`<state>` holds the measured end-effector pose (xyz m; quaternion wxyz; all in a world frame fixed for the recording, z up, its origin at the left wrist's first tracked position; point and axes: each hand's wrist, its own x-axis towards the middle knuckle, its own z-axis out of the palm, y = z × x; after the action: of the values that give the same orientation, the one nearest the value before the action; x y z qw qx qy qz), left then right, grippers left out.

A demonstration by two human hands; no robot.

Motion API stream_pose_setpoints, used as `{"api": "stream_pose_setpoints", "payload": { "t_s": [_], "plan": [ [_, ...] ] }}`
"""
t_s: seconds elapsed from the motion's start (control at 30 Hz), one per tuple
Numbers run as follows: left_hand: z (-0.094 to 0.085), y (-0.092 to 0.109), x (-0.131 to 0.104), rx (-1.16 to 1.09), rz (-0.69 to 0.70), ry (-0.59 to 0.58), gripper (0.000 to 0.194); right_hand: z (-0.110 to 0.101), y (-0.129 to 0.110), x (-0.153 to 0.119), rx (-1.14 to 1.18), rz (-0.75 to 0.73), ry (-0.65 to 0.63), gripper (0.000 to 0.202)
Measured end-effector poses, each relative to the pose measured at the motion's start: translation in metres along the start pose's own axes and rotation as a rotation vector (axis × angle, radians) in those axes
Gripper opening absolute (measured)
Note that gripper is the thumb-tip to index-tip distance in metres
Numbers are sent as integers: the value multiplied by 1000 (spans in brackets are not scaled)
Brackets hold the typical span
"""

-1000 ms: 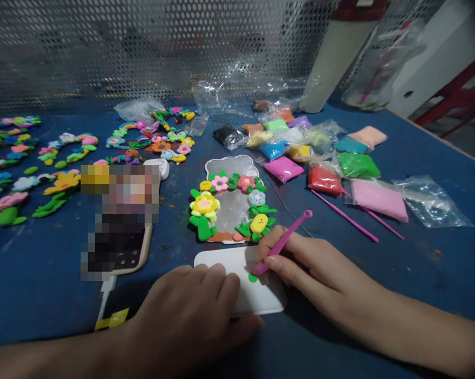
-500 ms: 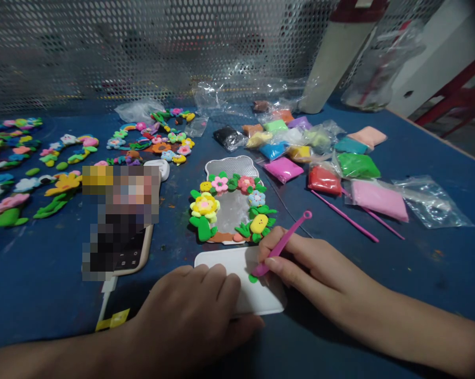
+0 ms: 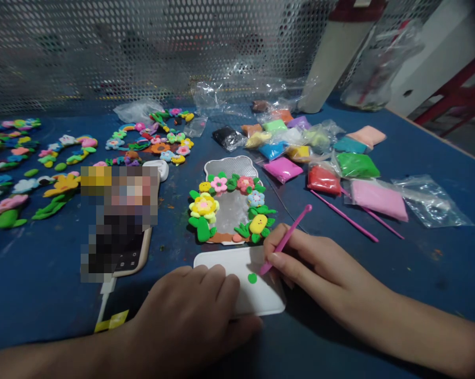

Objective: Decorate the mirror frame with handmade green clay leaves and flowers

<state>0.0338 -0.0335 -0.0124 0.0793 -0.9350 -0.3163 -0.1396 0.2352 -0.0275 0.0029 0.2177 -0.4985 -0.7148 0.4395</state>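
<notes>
My right hand (image 3: pixel 312 263) pinches a pink plastic clay tool (image 3: pixel 287 237), its lower end just right of a small flat green clay piece (image 3: pixel 252 278). That piece lies on a white rounded board (image 3: pixel 221 257). My left hand (image 3: pixel 194 300) is closed around the board's left part, fingers curled over the top and thumb along the near edge. Just behind the board lies a mirror (image 3: pixel 233 208) framed with clay flowers, green leaves and a yellow clay figure (image 3: pixel 258 223).
Bags of coloured clay, among them a pink one (image 3: pixel 379 199) and a red one (image 3: pixel 323 179), lie at the right behind pink tools (image 3: pixel 344 216). A phone (image 3: pixel 145 247) with a cable is at the left, near clay-decorated pieces (image 3: pixel 69 150). A tall bottle (image 3: pixel 336 58) stands behind.
My right hand has drawn the pink tool's lower end off the green clay, slightly right, and turned the tool. The green piece now shows whole. My left hand stays put.
</notes>
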Motion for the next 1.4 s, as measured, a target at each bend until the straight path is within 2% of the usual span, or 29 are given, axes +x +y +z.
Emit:
{"api": "stream_pose_setpoints", "payload": {
  "t_s": [0.23, 0.73, 1.4],
  "plan": [
    [0, 0, 1, 0, 10, 26, 36, 2, 2, 0, -21, -43, 27, 17],
    [2, 0, -1, 2, 13, 12, 34, 0, -1, -1, -6, 6, -2, 21],
    [1, 2, -1, 2, -3, 22, 35, -1, 2, -1, -26, -11, -47, 19]
  ]
}}
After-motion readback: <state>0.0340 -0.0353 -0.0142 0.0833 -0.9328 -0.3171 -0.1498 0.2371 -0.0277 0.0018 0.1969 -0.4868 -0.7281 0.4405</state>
